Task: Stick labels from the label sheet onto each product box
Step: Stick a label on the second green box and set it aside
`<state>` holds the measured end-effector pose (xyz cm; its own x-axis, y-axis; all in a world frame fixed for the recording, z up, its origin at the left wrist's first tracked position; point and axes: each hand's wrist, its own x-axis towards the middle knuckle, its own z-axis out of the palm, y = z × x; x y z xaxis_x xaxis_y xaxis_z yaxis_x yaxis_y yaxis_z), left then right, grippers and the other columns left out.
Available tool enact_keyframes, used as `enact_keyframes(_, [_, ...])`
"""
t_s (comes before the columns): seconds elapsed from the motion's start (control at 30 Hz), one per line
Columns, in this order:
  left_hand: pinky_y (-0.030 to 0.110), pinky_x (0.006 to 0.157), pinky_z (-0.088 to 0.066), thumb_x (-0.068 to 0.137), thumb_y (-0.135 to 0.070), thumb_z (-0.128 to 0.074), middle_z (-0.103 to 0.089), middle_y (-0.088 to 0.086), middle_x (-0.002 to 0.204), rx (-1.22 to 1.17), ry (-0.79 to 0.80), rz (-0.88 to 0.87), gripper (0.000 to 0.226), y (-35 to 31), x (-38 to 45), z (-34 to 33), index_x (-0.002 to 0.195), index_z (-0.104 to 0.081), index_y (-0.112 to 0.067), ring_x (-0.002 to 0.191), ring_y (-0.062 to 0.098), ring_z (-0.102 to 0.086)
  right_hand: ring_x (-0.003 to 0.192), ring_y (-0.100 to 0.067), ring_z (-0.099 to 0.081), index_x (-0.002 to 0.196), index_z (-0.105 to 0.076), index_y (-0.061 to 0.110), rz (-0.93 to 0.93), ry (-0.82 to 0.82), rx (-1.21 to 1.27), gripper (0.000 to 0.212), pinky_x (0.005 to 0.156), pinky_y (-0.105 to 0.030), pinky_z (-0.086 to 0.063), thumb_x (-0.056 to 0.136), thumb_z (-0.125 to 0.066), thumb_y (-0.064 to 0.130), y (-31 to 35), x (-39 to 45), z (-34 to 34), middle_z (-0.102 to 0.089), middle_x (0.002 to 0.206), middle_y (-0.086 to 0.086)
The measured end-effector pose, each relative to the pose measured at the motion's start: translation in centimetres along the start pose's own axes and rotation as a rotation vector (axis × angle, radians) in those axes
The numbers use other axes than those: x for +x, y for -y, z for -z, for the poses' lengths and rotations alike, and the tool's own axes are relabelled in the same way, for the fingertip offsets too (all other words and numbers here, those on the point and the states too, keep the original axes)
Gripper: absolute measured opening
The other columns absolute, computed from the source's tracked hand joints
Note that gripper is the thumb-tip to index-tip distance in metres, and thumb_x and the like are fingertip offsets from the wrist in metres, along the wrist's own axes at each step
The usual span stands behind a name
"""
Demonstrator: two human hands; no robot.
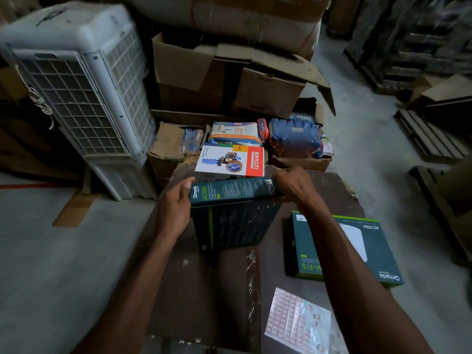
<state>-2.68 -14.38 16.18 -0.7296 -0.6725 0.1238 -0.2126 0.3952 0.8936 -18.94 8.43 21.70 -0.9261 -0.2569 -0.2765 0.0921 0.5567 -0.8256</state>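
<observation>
A dark green Omada AC1350 box (233,215) stands on edge in the middle of the dark brown work surface (204,290). My left hand (176,203) grips its left end and my right hand (293,187) grips its upper right corner. A second green Omada box (370,254) lies flat to the right, partly under my right forearm. The label sheet (293,320), with red-bordered labels and several peeled gaps, lies near the front right. A white and red KHYATI box (229,160) lies just behind the held box.
A large white air cooler (79,93) stands at the left. Open cardboard cartons (224,75) and packs in blue wrapping (293,136) crowd the space behind. Pallets (429,134) and shelving (413,42) line the right side, with grey floor (51,251) around.
</observation>
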Motion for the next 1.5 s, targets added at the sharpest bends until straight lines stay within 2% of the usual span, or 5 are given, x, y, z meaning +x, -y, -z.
enact_keyframes(0.23, [0.013, 0.084, -0.044, 0.104, -0.045, -0.047, -0.049, -0.010, 0.138, -0.008, 0.217, -0.066, 0.043, -0.7, 1.7, -1.5, 0.143, -0.054, -0.030, 0.123, 0.007, -0.048, 0.100, -0.015, -0.065, 0.141, -0.056, 0.042, 0.198, 0.060, -0.143, 0.051, 0.085, -0.031, -0.054, 0.092, -0.061, 0.025, -3.0, -0.9, -1.4, -0.067, 0.121, 0.000])
enact_keyframes(0.57, [0.056, 0.115, -0.031, 0.097, -0.056, -0.040, -0.052, -0.011, 0.148, 0.554, 0.171, -0.530, 0.051, 1.8, 2.9, -2.7, 0.142, -0.052, -0.038, 0.143, 0.023, -0.042, 0.153, -0.033, -0.023, 0.144, -0.051, 0.033, 0.610, -0.164, -0.526, 0.056, 0.120, -0.056, -0.029, 0.092, -0.071, 0.037, -6.2, -0.4, -3.5, -0.027, 0.167, 0.000])
enact_keyframes(1.07, [0.062, 0.116, -0.019, 0.102, -0.050, -0.044, -0.043, -0.015, 0.155, 0.726, 0.207, -0.568, 0.045, 1.3, 2.4, -5.6, 0.147, -0.041, -0.048, 0.148, 0.024, -0.034, 0.152, -0.023, -0.026, 0.143, -0.054, 0.045, 0.679, -0.282, -0.504, 0.064, 0.099, -0.042, -0.052, 0.088, -0.073, 0.019, -7.1, -0.4, -6.8, -0.044, 0.156, 0.017])
enact_keyframes(1.2, [0.056, 0.115, -0.021, 0.097, -0.043, -0.059, -0.051, -0.018, 0.147, 0.652, 0.141, -0.544, 0.042, 1.5, 2.6, -6.1, 0.138, -0.053, -0.050, 0.144, 0.020, -0.041, 0.150, -0.018, -0.030, 0.124, -0.073, 0.029, 0.638, -0.124, -0.092, 0.043, 0.115, -0.037, -0.038, 0.089, -0.068, 0.004, -7.6, -0.5, -5.2, -0.057, 0.146, 0.010])
enact_keyframes(1.5, [0.052, 0.114, -0.019, 0.096, -0.036, -0.063, -0.054, -0.019, 0.144, 0.558, 0.074, -0.563, 0.039, 1.6, 2.8, -6.6, 0.133, -0.058, -0.048, 0.142, 0.020, -0.043, 0.095, -0.011, -0.068, 0.101, -0.076, 0.023, 0.350, -0.522, 0.105, 0.024, 0.078, -0.025, -0.054, 0.093, -0.067, 0.002, -19.6, -4.3, -3.1, -0.070, 0.104, 0.002])
